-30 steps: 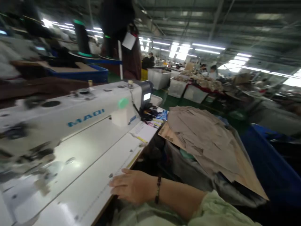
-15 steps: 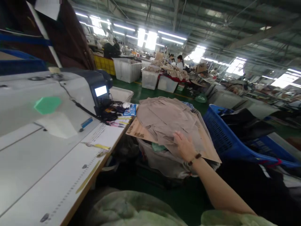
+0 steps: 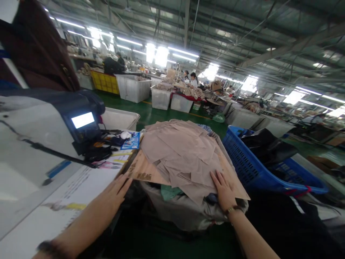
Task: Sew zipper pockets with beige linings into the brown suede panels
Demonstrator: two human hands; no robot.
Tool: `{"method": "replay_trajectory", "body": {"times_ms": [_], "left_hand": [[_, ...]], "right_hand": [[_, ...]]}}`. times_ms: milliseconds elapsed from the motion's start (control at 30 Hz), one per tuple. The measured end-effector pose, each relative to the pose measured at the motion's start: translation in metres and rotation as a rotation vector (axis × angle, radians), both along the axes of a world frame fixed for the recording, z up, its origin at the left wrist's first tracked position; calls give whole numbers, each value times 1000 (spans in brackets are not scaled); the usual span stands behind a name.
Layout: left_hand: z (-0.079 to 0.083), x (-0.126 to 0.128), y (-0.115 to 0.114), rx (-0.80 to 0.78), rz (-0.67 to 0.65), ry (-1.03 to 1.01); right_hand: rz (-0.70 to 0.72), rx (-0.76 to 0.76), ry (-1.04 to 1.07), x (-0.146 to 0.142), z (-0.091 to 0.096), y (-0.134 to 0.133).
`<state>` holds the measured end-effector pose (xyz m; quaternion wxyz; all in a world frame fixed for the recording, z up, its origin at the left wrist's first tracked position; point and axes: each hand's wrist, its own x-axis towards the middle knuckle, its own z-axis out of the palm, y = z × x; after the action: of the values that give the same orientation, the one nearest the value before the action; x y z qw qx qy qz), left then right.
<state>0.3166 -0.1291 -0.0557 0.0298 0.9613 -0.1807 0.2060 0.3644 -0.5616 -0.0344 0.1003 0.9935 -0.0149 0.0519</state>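
A loose pile of grey-beige fabric pieces (image 3: pixel 180 151) lies spread over a thin wooden board (image 3: pixel 145 169). The board rests on a bin lined with greyish cloth (image 3: pixel 172 212). My right hand (image 3: pixel 224 190) lies at the board's near right part, fingers spread, the tips by the edge of the fabric. At the near left corner of the board is my left hand (image 3: pixel 117 187), fingers stretched out beside the table edge; whether it presses on the board I cannot tell. A bit of green cloth (image 3: pixel 171 192) shows under the board.
On the left stands a sewing machine (image 3: pixel 54 122) with a lit display, on a white table (image 3: pixel 35 216). A blue plastic basket (image 3: pixel 242 169) holding dark material is at the right. White bins (image 3: pixel 133 88) and people at work are farther back.
My left hand has come into view at the board's left corner. My right hand has moved from the fabric pile towards the board's right side. The view has shifted right.
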Motion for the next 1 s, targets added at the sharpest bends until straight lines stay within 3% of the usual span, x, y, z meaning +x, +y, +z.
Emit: {"method": "replay_trajectory", "body": {"times_ms": [133, 300, 367, 667, 1000], "left_hand": [[3, 56, -25, 157, 43, 39], [-27, 86, -40, 172, 147, 28], [-32, 94, -42, 143, 149, 28], [12, 141, -51, 110, -1, 238], [31, 156, -75, -23, 205, 376]], "right_hand": [[25, -62, -47, -1, -2, -6], [95, -120, -139, 7, -1, -20], [123, -145, -191, 17, 2, -26], [31, -93, -99, 60, -1, -37], [-52, 19, 18, 88, -11, -44]]}}
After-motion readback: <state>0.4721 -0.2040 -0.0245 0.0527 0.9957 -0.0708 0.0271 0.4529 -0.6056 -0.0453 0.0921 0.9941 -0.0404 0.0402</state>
